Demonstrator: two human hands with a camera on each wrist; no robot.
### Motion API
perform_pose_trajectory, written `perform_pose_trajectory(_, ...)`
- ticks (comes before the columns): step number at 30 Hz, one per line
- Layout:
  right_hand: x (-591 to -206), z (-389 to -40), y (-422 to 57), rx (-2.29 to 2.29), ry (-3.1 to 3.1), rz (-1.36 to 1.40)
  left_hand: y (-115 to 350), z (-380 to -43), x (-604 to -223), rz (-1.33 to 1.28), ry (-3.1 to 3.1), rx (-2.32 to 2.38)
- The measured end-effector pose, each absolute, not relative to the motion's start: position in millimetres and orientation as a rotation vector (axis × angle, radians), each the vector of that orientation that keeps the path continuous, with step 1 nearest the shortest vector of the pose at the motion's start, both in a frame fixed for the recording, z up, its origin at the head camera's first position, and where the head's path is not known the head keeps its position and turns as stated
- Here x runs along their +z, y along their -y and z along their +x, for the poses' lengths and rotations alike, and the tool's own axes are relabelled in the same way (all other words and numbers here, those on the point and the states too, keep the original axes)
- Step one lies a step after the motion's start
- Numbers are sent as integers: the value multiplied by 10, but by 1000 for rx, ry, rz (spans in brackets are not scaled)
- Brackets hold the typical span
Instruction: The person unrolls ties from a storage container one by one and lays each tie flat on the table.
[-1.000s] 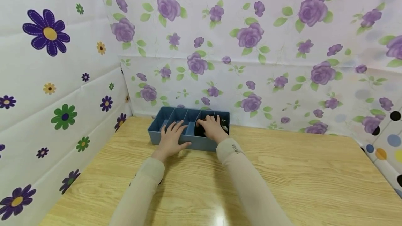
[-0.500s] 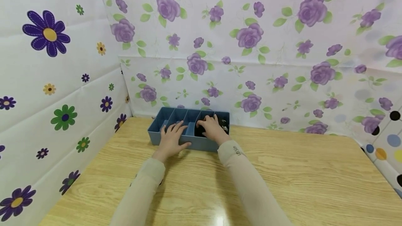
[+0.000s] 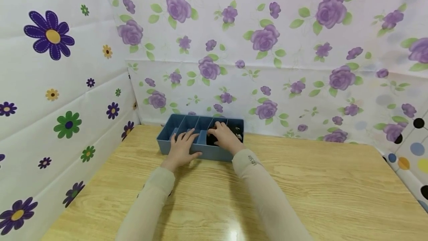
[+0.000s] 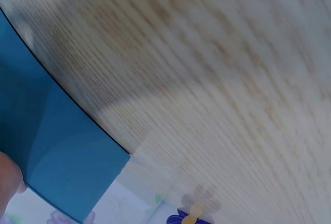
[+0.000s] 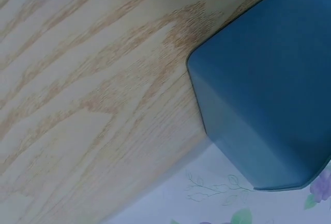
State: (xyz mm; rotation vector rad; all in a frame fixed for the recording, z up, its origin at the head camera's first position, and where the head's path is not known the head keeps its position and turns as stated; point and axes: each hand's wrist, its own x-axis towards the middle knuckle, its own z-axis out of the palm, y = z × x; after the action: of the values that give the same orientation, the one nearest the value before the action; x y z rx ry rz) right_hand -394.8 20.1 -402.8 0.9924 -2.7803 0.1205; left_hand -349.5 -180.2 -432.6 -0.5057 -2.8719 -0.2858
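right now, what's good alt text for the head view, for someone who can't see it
A person's right hand reaches among black contents in a blue divided organizer box, the left hand at its front. The box stands on a wood-grain table before a rose-print wall covering.

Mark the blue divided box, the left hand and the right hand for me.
Blue divided box (image 3: 214, 153): head view, on its front wall.
Left hand (image 3: 181, 150): head view, on the back of the hand.
Right hand (image 3: 226, 136): head view, on the back of the hand.
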Motion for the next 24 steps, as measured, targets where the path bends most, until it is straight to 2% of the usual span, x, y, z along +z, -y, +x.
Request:
perform_pose_trajectory(10, -3968, -3975, -263, 356, 2833, 1022, 1817, -3503, -4299, -524, 2906, -301)
perform_pose_trajectory(24, -3909, -3968, -349, 452, 2832, 1078, 1819, -3509, -4299, -518, 2909, -309)
